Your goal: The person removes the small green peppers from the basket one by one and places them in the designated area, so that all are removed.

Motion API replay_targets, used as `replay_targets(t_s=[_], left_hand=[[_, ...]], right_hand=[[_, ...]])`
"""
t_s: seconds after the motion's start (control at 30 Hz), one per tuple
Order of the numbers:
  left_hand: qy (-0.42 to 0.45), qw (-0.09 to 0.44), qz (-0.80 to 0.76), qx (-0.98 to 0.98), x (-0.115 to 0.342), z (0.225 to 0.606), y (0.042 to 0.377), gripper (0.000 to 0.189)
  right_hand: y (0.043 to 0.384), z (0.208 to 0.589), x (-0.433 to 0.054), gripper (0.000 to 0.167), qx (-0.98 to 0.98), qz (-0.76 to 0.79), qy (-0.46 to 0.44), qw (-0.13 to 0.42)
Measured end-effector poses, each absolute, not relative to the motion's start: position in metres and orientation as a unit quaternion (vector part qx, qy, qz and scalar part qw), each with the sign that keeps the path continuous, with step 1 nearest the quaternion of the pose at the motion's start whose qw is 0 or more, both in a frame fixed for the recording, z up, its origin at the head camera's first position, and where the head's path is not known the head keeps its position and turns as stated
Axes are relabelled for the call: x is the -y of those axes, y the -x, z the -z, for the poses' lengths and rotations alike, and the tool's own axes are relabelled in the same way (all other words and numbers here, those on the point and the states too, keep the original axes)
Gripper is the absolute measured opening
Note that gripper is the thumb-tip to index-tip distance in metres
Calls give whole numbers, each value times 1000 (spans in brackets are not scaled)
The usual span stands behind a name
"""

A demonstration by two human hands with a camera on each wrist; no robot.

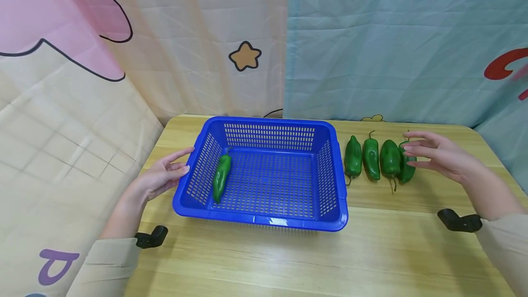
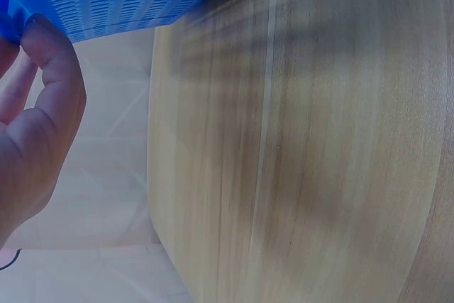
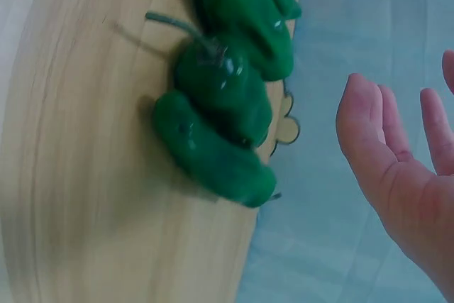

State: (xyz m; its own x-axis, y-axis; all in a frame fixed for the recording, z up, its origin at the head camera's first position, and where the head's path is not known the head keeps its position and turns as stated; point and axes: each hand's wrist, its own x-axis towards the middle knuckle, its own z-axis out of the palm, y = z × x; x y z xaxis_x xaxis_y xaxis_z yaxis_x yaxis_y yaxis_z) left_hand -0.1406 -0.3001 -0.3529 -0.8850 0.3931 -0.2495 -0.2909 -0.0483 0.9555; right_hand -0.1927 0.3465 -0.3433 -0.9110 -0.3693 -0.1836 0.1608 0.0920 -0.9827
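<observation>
A blue plastic basket (image 1: 264, 220) with slotted walls is in the middle of the head view, and one long green pepper (image 1: 222, 178) lies inside near its left wall. My left hand (image 1: 167, 173) pinches the basket's left rim, thumb on the near side; the left wrist view shows the thumb (image 2: 53, 54) against the blue plastic. To the right of the basket, several green peppers lie side by side. Over the rightmost pepper (image 1: 407, 173) hovers my right hand (image 1: 447, 157), fingers loosely extended and holding nothing. In the right wrist view that hand (image 3: 404, 168) is apart from the peppers.
Everything stands on a light wooden table (image 1: 264, 260). Printed curtains (image 1: 371, 58) hang right behind its back edge and along the left side. Black devices (image 1: 459, 220) are strapped at both wrists. Next to the basket's right wall lies the nearest pepper (image 1: 353, 157).
</observation>
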Motion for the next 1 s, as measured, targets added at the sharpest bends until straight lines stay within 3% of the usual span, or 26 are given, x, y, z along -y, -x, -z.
replay_targets(t_s=[0.73, 1.0], left_hand=[[-15, 235, -722, -650, 295, 348, 140, 62], [-6, 235, -719, -654, 295, 347, 140, 62]], right_hand=[[193, 310, -268, 35, -764, 589, 134, 228], [197, 300, -242, 52, -765, 578, 141, 247]])
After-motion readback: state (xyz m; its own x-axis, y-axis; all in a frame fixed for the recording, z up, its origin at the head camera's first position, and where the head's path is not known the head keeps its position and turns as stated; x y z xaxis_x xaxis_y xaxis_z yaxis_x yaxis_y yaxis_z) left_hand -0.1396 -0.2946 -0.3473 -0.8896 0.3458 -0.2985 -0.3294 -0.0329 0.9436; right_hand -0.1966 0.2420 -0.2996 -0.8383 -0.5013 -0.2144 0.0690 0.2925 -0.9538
